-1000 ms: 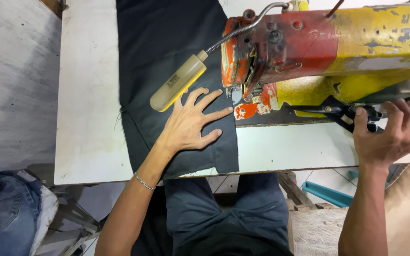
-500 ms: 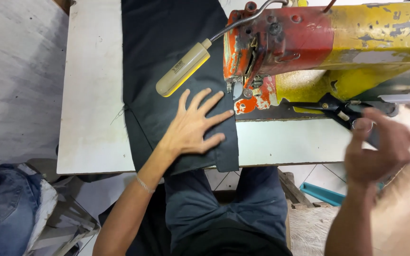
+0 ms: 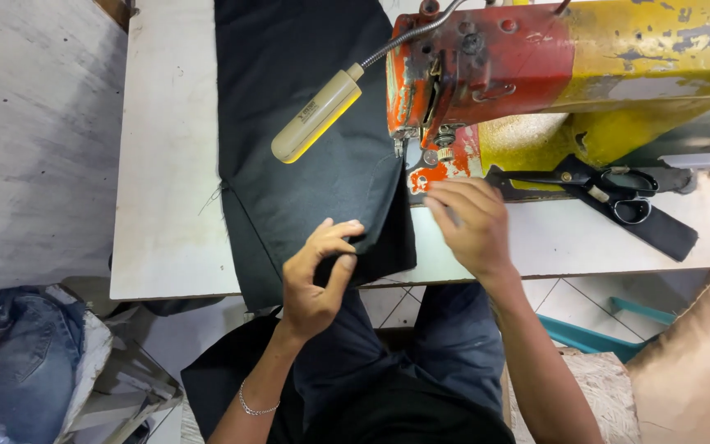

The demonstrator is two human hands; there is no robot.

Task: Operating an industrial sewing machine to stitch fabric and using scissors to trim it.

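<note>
A black cloth (image 3: 306,107) lies across the white table (image 3: 166,164), running under the needle of a worn red and yellow sewing machine (image 3: 552,74). My left hand (image 3: 315,275) pinches the cloth's near edge between thumb and fingers. Just right of the cloth's edge, my right hand (image 3: 468,224) hovers with curled fingers over the table, below the presser foot; a small pale object may be in its fingers, too small to tell.
A beige tube lamp (image 3: 315,117) on a flexible neck hangs over the cloth. Black scissors (image 3: 610,185) lie on a dark strip (image 3: 667,234) at the machine's base. A pile of denim (image 3: 10,353) sits on the floor at lower left.
My left hand slid back from lying flat on the cloth and now pinches its near edge. My right hand left the scissors at the far right and moved left to the needle area.
</note>
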